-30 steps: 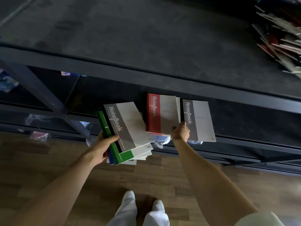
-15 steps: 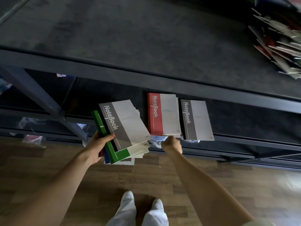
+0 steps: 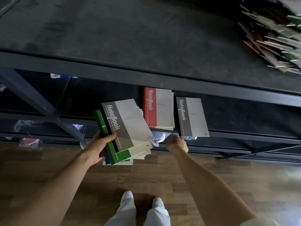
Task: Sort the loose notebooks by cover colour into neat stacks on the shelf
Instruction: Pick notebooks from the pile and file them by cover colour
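A: Left hand (image 3: 99, 147) gripping what?

B: Clamped round a fanned bundle (image 3: 138, 149) of notebooks, thumb laid across the near end of the spines. Grey notebook (image 3: 128, 121) on top, green notebook (image 3: 114, 149) just under it. Blue and red edges peeking out lower down, against the palm.

A: And the right hand (image 3: 177, 144)?

B: Low at the front rail of the shelf (image 3: 244, 136), blurred, back of the hand up. Nothing visible in it. Curled or slack, cannot tell.

A: Which way from the left grip to the matching pile?

B: Up and to the right, well apart. Grey stack (image 3: 193, 116) lying past the red stack (image 3: 158, 108), with the red between it and the bundle. Just above the right hand, though, near corner almost beside the knuckles.

A: So closer to the right hand?

B: Much closer. Probably best to peel the top grey off the bundle with the right and carry it the short way over.

A: Long axis?

B: Held grey tilted, spine leaning away to the left from the thumb. Stacked grey with spine running nearly straight away from the body. Likely needs a small clockwise twist, seen from above, to land square.

A: Anything more to sort?

B: Loose heap (image 3: 273, 41) far up and right, on the upper board.
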The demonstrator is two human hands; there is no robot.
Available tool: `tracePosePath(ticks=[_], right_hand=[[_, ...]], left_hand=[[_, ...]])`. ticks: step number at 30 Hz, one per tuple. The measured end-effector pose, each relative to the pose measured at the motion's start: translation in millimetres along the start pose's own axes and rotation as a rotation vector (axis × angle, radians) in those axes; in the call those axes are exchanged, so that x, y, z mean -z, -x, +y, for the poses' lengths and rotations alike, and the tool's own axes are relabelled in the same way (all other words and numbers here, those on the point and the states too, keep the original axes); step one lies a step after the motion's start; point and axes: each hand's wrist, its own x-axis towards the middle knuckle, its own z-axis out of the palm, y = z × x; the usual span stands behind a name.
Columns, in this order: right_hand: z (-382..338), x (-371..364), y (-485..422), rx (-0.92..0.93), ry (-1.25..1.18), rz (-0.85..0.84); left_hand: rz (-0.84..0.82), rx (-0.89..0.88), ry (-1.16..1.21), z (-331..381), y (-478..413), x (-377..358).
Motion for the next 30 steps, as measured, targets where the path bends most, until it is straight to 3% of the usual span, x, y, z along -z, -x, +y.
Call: tracePosePath(ticks=[4,11,13,14,16,17,19,22,30], right_hand=[[32.2,11.4,-16.0,0.091,0.134,-0.008],[39.8,32.2,-33.6,0.194,0.096,0.025],[38.8,40.5,-29.6,0.168,-0.045,0.011],[36.9,43.2,-26.7,0.144,-0.226,-0.042],[33.8,51.0,-16.4,0.061,-0.636,-0.287],[34.3,52.3,-12.0,0.043,-0.734,-0.392],[37.0,53.9,-4.6,0.126,-0.703,-0.472],[42.9,60.0,1.8,0.264,-0.561,-0.277],[98.1,88.2,-17.1,0.170,-0.580,-0.023]], left_hand=[[-0.015,0.005,0.018,-2.1,2.2,-21.1],[-0.026,0.016,0.034,-14.5,13.4,-60.9],[-0.017,0.012,0.042,-17.9,19.1,-73.4],[-0.009,0.006,0.045,-19.4,21.8,-79.4],[-0.006,-0.007,0.049,-21.9,26.5,-90.9],[-0.009,-0.015,0.051,-23.2,28.2,-95.9],[-0.010,-0.031,0.048,-25.4,31.6,-107.5],[0.020,-0.052,0.071,-30.3,34.8,-125.5],[-0.002,-0.038,0.063,-41.5,37.0,-156.2]])
